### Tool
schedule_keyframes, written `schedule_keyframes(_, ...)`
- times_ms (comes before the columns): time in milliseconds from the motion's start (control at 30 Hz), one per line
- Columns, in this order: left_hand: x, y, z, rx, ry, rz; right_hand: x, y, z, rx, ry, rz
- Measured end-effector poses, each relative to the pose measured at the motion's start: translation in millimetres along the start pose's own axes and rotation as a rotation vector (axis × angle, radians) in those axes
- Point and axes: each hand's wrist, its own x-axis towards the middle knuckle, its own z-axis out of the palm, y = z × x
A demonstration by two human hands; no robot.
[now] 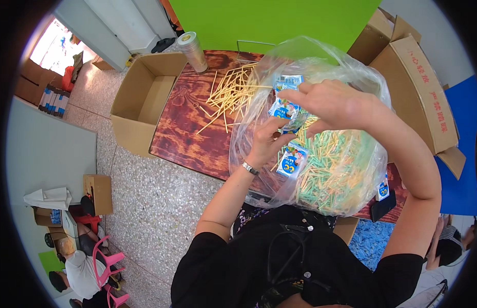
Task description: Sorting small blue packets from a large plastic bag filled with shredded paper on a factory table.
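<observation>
My left hand (268,142) is closed, thumb and fingers pinching the lower end of a blue-and-white printed packet (284,110). Above that packet, my right hand (341,104) reaches in from the right with its index finger laid across the packet's upper part. Its thumb stays apart, lower down, and the other fingers are partly hidden. Another such packet (289,80) lies just beyond, and a third packet (292,160) rests nearer me. Beneath both hands, a large clear plastic bag (372,84) holds many short green and yellow sticks (333,172).
Loose yellow sticks (233,92) are scattered on the reddish wooden table (182,120). A lidded canister (192,51) stands at its far left corner. Open cardboard boxes (141,97) flank the table. A dark phone-like object (383,206) lies by the right edge. People sit farther off.
</observation>
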Motion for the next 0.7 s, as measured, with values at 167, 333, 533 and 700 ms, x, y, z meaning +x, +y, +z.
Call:
schedule_keyframes(167,-3,-6,10,-0.144,0.000,-0.027,-25,16,4,0.516,0.190,0.009)
schedule_keyframes(333,-5,6,8,0.059,0.010,0.105,-40,-11,21,1.100,0.502,0.181)
schedule_keyframes(533,-15,12,13,0.049,0.059,0.176,-21,-44,59,1.031,1.046,-0.144)
schedule_keyframes(700,-20,19,17,-0.028,0.037,0.143,-15,-43,74,0.685,1.023,-0.200)
